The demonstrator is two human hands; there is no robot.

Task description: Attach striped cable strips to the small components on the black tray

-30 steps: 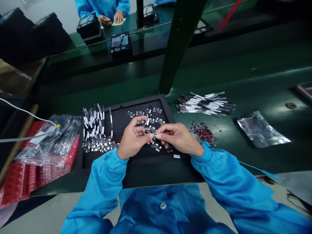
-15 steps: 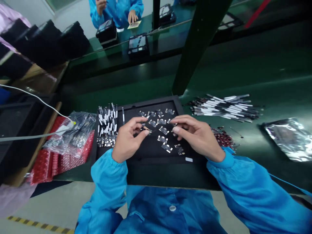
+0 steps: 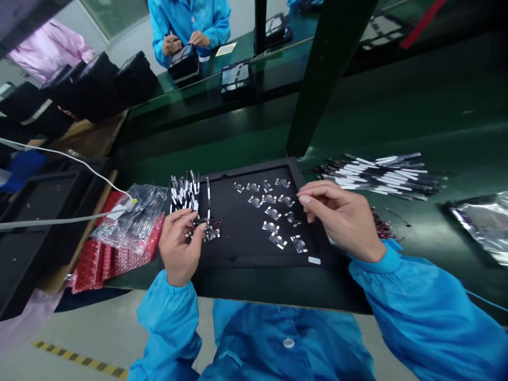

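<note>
The left hand (image 3: pixel 178 248) is curling over a heap of tiny circuit boards (image 3: pixel 207 232) at the left side of the black tray (image 3: pixel 254 168). Its grip is narrow, but the fingers are hiding the contact from this head view, so a board may be pinched there; I cannot tell. The right hand (image 3: pixel 341 217) is hovering above the tray's right edge with a wide, empty grip, its fingers pointing toward the rows of boards (image 3: pixel 273 213) lying flat and well apart on the tray.

A bundle of black-and-white ribbon cables (image 3: pixel 183 191) is lying just behind the heap, and a larger bundle (image 3: pixel 377 174) is resting on the green surface (image 3: pixel 436 116) to the right. A clear plastic bag (image 3: pixel 135 219) is lying on red bubble bags (image 3: pixel 115 262) at the left.

Parts this small are calling for light fingertip contact at the board edges, with each board kept free of neighbouring ribbons and laid flat without crowding the rows.
</note>
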